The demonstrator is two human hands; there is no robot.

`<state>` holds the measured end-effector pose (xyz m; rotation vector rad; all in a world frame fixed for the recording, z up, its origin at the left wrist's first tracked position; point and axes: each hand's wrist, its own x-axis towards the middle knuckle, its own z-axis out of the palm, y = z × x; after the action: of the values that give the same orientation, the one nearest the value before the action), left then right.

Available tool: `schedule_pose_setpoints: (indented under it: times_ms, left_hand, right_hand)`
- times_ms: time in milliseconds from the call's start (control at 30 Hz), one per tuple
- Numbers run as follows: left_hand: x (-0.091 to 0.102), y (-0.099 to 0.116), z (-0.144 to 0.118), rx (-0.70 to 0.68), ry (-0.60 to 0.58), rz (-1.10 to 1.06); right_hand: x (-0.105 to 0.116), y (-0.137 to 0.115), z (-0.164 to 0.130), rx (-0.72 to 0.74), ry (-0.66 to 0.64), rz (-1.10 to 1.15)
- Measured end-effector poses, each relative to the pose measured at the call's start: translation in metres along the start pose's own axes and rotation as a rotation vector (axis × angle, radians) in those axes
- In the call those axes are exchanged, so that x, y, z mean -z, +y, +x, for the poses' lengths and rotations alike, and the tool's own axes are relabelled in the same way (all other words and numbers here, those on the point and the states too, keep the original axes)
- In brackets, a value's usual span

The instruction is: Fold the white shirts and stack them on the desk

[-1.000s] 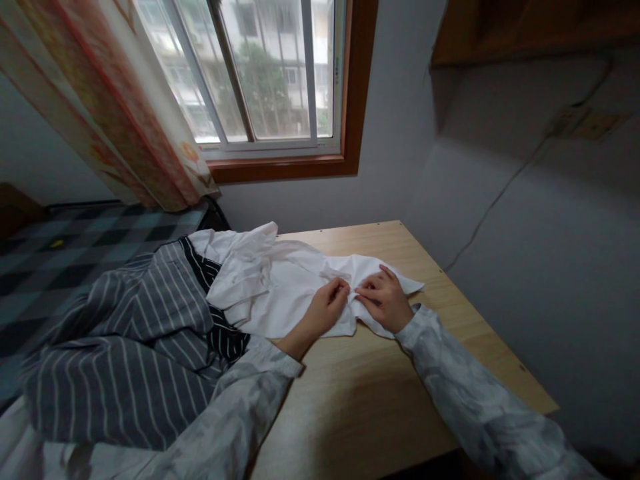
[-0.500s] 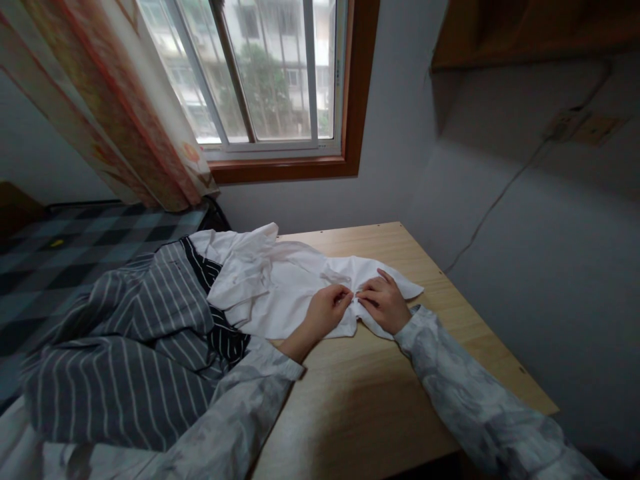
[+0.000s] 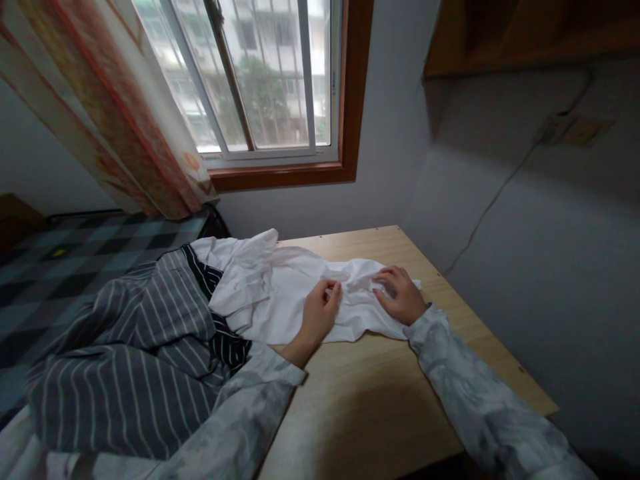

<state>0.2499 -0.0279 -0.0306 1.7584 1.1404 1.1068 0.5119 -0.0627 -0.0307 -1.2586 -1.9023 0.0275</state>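
A white garment (image 3: 285,303), wrinkled and partly folded, lies across the wooden table. My left hand (image 3: 320,312) rests over its middle, thumb and forefinger curled towards each other in a pinch. Whether cloth or some small thing is between those fingertips I cannot make out. To the right, my right hand (image 3: 403,299) is over the narrower end of the garment, its fingers bent and apart, with nothing seen in them. Rumpled cloth lies between the two hands. At the left, a grey striped garment (image 3: 130,373) with a black striped band is heaped against the white one.
The light wooden table (image 3: 360,393) ends at a right edge beside the wall. A checked bedspread (image 3: 75,267) is at the left, below a patterned curtain (image 3: 120,113) and a window (image 3: 270,87). A wooden shelf (image 3: 530,40) and a hanging cable (image 3: 487,210) are on the right.
My hands were close together, pinching the white cloth between them. They have moved apart, the right one rightwards with its fingers opening, the left one slightly left. The cloth between them has spread.
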Motion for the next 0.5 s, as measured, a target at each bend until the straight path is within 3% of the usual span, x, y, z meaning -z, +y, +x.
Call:
schedule_pose_setpoints:
  times_ms: [167,300,400,500]
  left_hand:
    - [0.001,0.005,-0.003,-0.187,-0.187,0.271]
    - [0.007,0.009,-0.005,-0.251,-0.360,0.407]
    - [0.024,0.017,-0.006,-0.225,-0.445,0.447]
    - [0.059,0.030,-0.002,-0.229,-0.457,0.501]
  right_hand:
    - [-0.013,0.032,-0.008,-0.164,-0.008,-0.188]
    - [-0.013,0.036,-0.006,-0.252,-0.117,-0.180]
    - [0.002,0.033,0.004,-0.230,-0.224,-0.066]
    - [0.032,0.040,0.011,-0.265,-0.273,0.028]
